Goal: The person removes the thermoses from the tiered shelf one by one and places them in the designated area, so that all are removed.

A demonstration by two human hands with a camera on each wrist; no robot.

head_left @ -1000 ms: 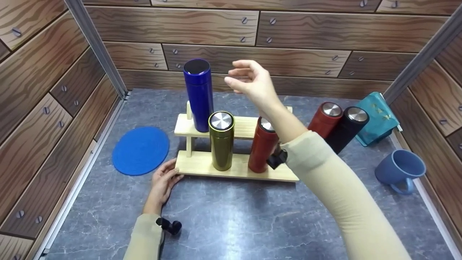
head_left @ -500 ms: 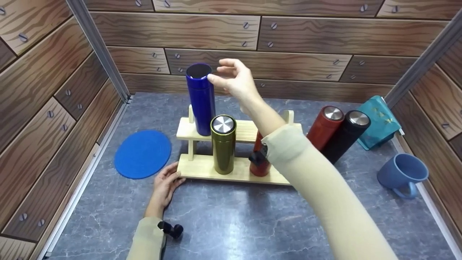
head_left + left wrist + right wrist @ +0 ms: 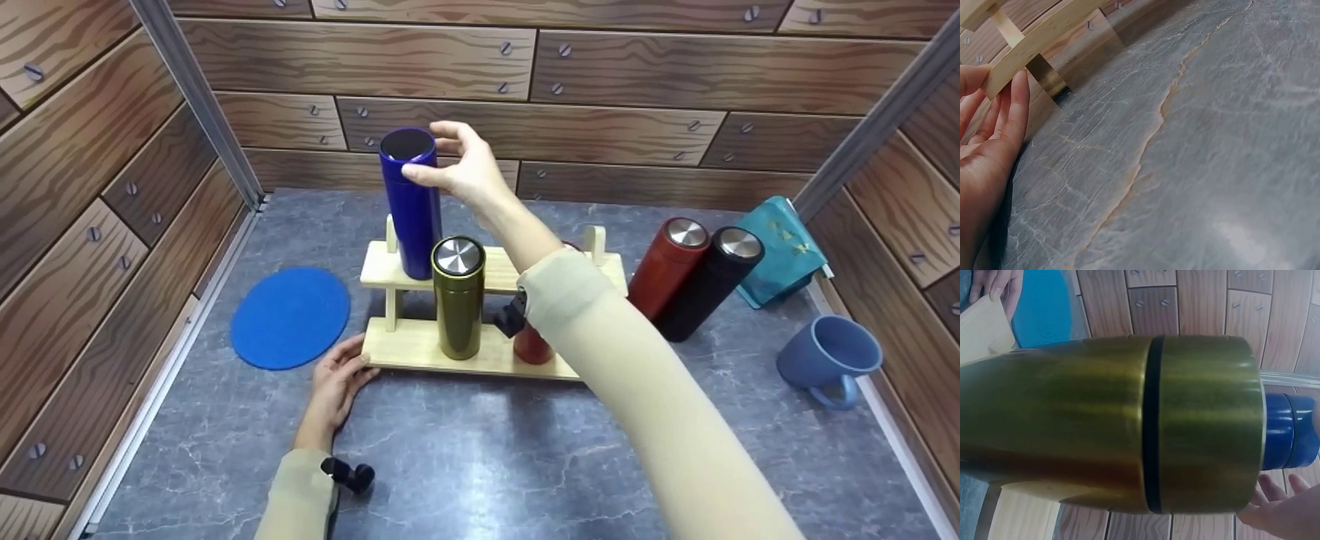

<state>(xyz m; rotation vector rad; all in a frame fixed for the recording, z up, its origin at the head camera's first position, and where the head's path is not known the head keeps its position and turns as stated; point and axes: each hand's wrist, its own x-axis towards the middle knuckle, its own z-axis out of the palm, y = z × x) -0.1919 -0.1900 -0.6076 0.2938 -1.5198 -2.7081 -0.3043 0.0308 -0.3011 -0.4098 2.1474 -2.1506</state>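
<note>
My right hand (image 3: 469, 169) is at the top of a tall blue thermos flask (image 3: 411, 202), its thumb across the front and its fingers spread toward the far side. Firm contact is not plain. In the right wrist view the blue flask (image 3: 1280, 430) shows behind a large gold flask, with rounded fingertips (image 3: 1272, 489) beside it. The blue flask stands on the upper shelf of a wooden rack (image 3: 405, 345). My left hand (image 3: 337, 382) pinches the lower shelf's front left corner; in the left wrist view, thumb and fingers grip the board (image 3: 1033, 48).
A gold flask (image 3: 459, 315) and a partly hidden red flask (image 3: 534, 346) stand on the lower shelf. To the right are another red flask (image 3: 667, 262), a black flask (image 3: 705, 292), a teal pouch (image 3: 784, 251) and a blue mug (image 3: 814, 367). A round blue mat (image 3: 289, 319) lies left.
My right hand has moved left and slightly down from beside the blue flask, so its thumb now crosses the flask's front. My left hand stays at the rack's corner.
</note>
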